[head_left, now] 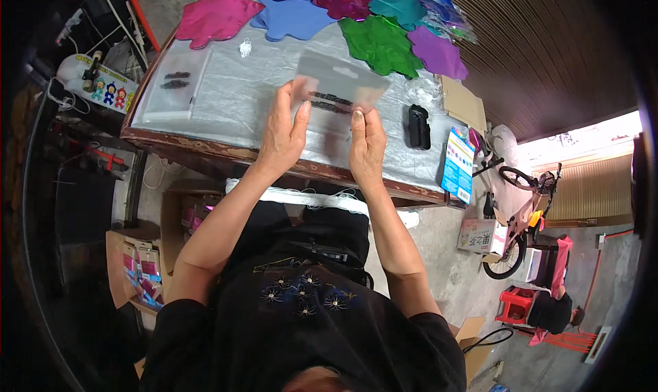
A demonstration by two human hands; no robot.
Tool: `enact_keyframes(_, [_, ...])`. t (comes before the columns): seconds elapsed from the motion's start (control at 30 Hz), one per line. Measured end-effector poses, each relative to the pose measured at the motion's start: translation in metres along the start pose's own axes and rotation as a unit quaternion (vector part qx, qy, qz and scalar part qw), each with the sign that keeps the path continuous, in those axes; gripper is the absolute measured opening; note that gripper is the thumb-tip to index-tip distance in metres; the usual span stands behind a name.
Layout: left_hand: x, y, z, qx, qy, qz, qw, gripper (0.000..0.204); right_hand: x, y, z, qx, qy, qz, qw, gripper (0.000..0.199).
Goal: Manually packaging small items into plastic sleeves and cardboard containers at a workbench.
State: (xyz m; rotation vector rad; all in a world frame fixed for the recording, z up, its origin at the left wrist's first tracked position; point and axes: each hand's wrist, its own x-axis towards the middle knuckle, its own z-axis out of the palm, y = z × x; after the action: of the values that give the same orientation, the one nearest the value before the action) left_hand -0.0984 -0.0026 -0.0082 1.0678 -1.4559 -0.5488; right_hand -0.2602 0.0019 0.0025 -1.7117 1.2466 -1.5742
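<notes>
Between my two hands, above the near part of the table, is a clear flat plastic bag (336, 76) with a hang hole at its top and dark print across it. My left hand (283, 133) grips its left side with the thumb on the front. Its right side is pinched by my right hand (368, 141), thumb uppermost. A similar clear bag with dark marks (164, 105) lies flat on the table's left side. To the right of my right hand rests a black oblong object (419, 127) whose kind I cannot make out.
Flat foil balloons lie along the far side: pink (216, 19), light blue (291, 18), green (381, 47), purple (439, 53). A small white string bundle (245, 48) sits nearby. At right are cardboard (462, 102) and a blue package (457, 164). White strings (308, 196) cross my lap.
</notes>
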Motion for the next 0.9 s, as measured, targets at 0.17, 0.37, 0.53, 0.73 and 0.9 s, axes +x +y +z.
enact_keyframes(0.17, [0.008,0.004,-0.012,-0.009,-0.019,-0.039,0.999,0.025,0.011,0.003,-0.006,0.037,-0.041,0.061,0.997,0.023])
enact_keyframes(0.37, [0.015,0.012,-0.037,-0.179,-0.024,-0.142,0.973,0.013,0.019,-0.02,-0.007,0.121,-0.088,0.126,0.981,0.022])
enact_keyframes(0.53, [0.038,0.007,-0.116,-0.134,-0.018,-0.143,0.98,0.017,0.017,-0.041,0.014,0.213,-0.144,0.216,0.942,0.025])
enact_keyframes(0.73, [0.068,-0.068,-0.259,-0.024,0.002,-0.227,0.974,0.022,0.006,-0.019,-0.001,0.116,-0.171,0.207,0.956,0.027])
enact_keyframes(0.9, [0.071,-0.123,-0.294,0.084,0.025,-0.278,0.957,0.02,-0.008,0.0,-0.009,0.089,-0.181,0.214,0.956,0.022])
